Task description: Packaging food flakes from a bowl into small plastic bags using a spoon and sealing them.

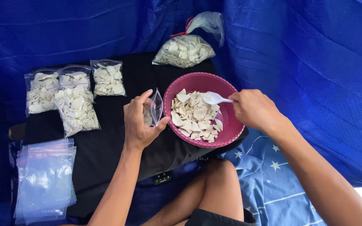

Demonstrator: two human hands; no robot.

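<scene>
My left hand (139, 121) grips a small clear zip bag (154, 108), held open beside the rim of a pink bowl (227, 129). The bowl holds pale white chips (193, 117). My right hand (254, 109) holds a white plastic spoon (214, 98) whose scoop rests over the chips at the bowl's upper right. Both hands are at the bowl, left hand on its left side, right hand on its right.
Three filled zip bags (76, 104) of chips lie at the left on a black cloth (105, 150). A larger tied bag of chips (185, 50) lies behind the bowl. A stack of empty zip bags (45, 180) sits at lower left. Blue fabric surrounds everything; my knee (214, 184) is below.
</scene>
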